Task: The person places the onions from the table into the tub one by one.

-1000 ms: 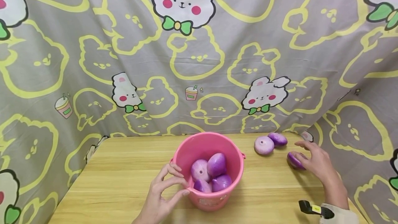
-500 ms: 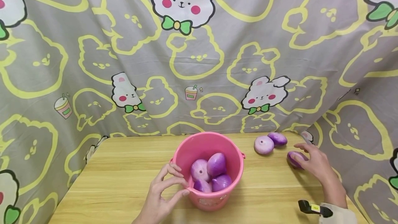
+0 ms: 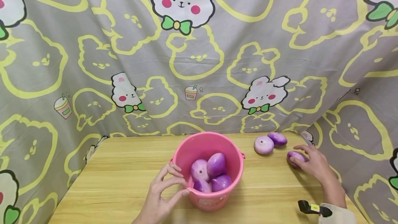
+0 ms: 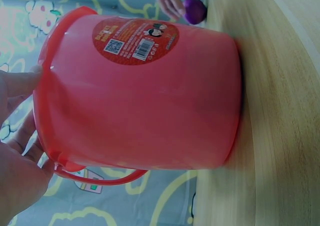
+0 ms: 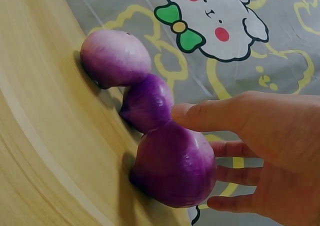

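A pink bucket (image 3: 207,201) with several purple onions in it, one of them an onion (image 3: 216,164) leaning on others, stands on the table. My left hand (image 3: 163,189) pinches its near-left rim between thumb and fingers. At the right, my right hand (image 3: 315,161) is over a lone purple onion (image 5: 175,166). Its thumb lies by one side of that onion in the right wrist view, and the fairly straight fingers end at its top, loosely spread. Part of this onion is covered by the thumb in the head view.
Farther back on the right lie a pale onion (image 3: 264,145) and a darker purple onion (image 3: 277,139), side by side. The wooden table (image 3: 124,168) ends at a patterned grey curtain (image 3: 199,65) behind and at the sides. The bucket's handle (image 4: 100,180) hangs down its side.
My right hand shifts slightly down and left, and more of the lone onion shows beneath the thumb. The left hand and bucket stay where they were.
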Demonstrator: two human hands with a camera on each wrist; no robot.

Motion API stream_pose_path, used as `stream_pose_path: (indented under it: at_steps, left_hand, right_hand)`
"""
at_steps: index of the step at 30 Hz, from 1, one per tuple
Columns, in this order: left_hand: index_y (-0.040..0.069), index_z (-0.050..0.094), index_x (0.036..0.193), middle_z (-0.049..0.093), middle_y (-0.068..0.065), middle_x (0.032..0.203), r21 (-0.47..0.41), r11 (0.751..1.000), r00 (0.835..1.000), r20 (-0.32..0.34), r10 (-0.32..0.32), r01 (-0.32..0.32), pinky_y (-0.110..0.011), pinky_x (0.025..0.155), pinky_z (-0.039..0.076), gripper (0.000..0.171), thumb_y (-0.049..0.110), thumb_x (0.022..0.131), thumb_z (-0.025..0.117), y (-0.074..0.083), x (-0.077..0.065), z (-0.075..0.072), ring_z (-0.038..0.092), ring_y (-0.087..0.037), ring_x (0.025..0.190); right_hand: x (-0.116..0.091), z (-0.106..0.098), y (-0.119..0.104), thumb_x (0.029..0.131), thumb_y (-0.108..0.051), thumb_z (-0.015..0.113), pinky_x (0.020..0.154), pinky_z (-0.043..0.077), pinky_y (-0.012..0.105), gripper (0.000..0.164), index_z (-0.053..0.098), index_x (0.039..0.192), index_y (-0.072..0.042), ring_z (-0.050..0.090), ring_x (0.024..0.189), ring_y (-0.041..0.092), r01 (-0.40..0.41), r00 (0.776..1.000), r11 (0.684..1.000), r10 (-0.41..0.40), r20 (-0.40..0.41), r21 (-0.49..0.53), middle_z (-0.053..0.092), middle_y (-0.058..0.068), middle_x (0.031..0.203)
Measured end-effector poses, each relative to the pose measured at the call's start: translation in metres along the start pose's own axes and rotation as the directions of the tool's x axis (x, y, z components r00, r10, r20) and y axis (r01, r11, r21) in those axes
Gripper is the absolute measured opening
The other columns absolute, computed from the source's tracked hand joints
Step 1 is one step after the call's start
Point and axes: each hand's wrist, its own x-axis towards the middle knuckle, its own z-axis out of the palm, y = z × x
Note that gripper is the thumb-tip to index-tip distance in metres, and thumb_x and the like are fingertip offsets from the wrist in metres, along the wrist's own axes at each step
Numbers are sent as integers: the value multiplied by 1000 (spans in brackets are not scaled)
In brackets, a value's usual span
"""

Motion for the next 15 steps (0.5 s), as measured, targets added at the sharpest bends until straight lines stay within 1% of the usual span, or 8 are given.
stream_pose_path:
  at_steps: [5,9,12,15]
  left_hand:
    - [8,74,94,60,-8,98,2,1000,1000,1,0,0,-31,103,42,17,4,82,84,0,0,0,55,-26,108]
    - [8,74,94,59,-8,97,3,1000,1000,0,7,-7,-32,103,42,16,4,82,84,0,1,0,55,-26,108]
    - [8,74,94,59,-8,97,2,1000,1000,0,10,-10,-32,103,42,16,4,82,84,1,1,0,55,-26,108]
    - [8,74,94,59,-8,98,3,1000,1000,1,8,-8,-32,104,42,16,4,82,84,1,1,0,55,-26,108]
  right_hand:
    - [-1,2,3,82,-21,87,84,42,71,48,65,119,1,54,107,59,-17,1000,1000,17,17,9,56,39,123]
    - [-1,4,7,82,-21,86,91,36,77,46,65,118,-1,44,118,69,-20,999,999,20,30,25,53,43,126]
    - [-1,6,9,81,-19,86,94,31,81,44,66,115,-1,36,122,73,-12,1000,999,11,27,35,53,44,126]
    - [-2,8,12,79,-17,87,94,32,80,43,67,114,-2,37,121,72,-2,1000,999,1,18,34,55,43,125]
